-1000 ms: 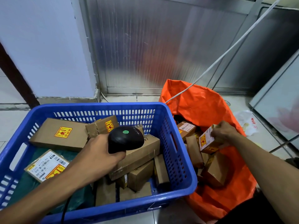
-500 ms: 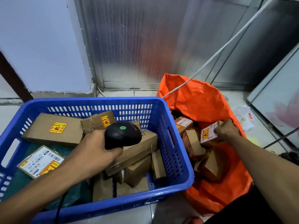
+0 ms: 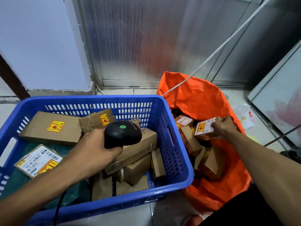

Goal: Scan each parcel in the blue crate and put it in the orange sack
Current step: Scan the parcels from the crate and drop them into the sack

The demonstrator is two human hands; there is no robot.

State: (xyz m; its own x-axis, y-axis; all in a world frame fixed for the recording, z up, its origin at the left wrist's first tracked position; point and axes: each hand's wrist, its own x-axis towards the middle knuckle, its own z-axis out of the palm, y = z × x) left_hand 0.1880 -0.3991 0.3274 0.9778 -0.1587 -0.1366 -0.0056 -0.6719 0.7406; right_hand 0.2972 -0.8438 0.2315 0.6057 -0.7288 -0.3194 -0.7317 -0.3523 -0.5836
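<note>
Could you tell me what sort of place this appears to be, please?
Probably a parcel sorting or courier depot. A left hand grips a black handheld barcode scanner over a blue plastic slotted crate of labelled brown cardboard parcels, while the right hand sets one small cardboard parcel into an orange woven sack.

right hand holds parcel over orange sack.

crate left of sack | parcels in both
</note>
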